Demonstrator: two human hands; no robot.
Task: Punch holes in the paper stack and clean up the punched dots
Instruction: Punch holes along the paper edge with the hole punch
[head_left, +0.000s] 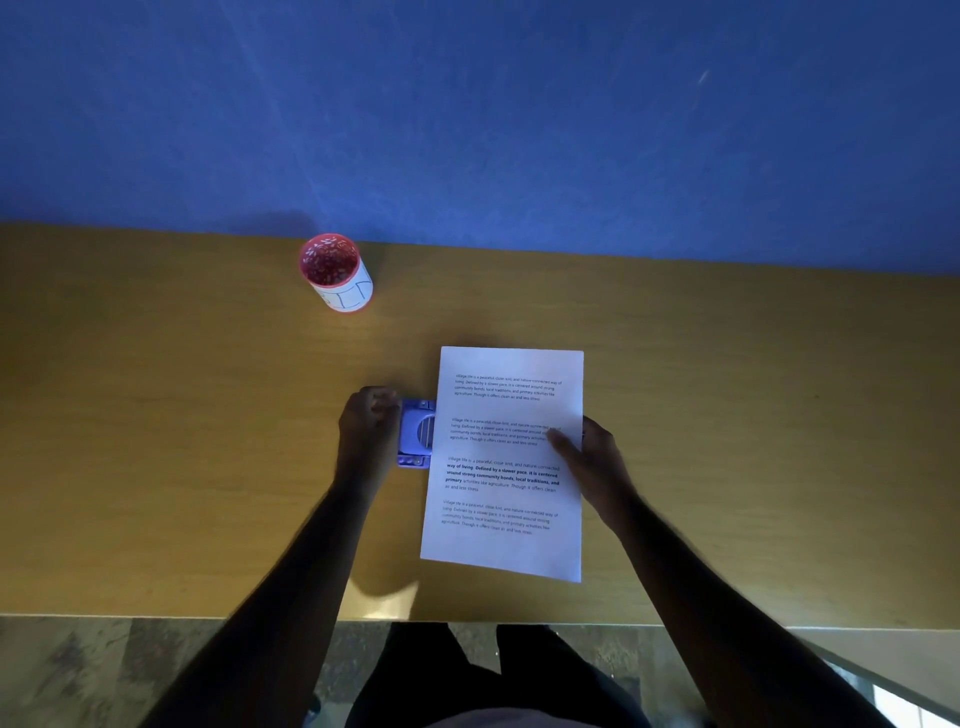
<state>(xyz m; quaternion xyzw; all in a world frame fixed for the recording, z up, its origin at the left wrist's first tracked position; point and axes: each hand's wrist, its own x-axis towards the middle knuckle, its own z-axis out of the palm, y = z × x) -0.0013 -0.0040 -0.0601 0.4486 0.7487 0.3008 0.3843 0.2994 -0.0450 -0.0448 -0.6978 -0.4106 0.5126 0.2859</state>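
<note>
Far left, near the back edge of the desk (156, 415): a red perforated cup (335, 273) with a white paper label, standing upright and well apart from everything else. Judged to be the bin for the punched dots; its contents cannot be made out.

Left hand (366, 423): fingers curled into a loose fist, knuckles touching the left end of the hole punch (418, 434). Whether the fingers actually wrap the lever or only rest on it cannot be told from this angle.

Hole punch: blue-violet, flat on the desk, long axis running away from the person and parallel to the left edge of the paper stack (506, 462). Its throat opens rightward, and the paper's left edge lies over or inside it about midway along the sheet; depth of insertion is hidden.

Paper stack: printed, portrait, long axis running away from the person with a slight tilt, near end toward the desk front.

Right hand (592, 457): grips the right edge of the stack, thumb laid over the top sheet, other fingers hidden beneath.

Key relation: punch lies left of the paper, stack fed leftward into it; left hand is the nearer one to the lever. Judgement: paper seated or nearly so, press not yet made. Next move calls for downward force from the left hand while the right holds the stack square. Risk: stack skews and the holes land crooked.
</note>
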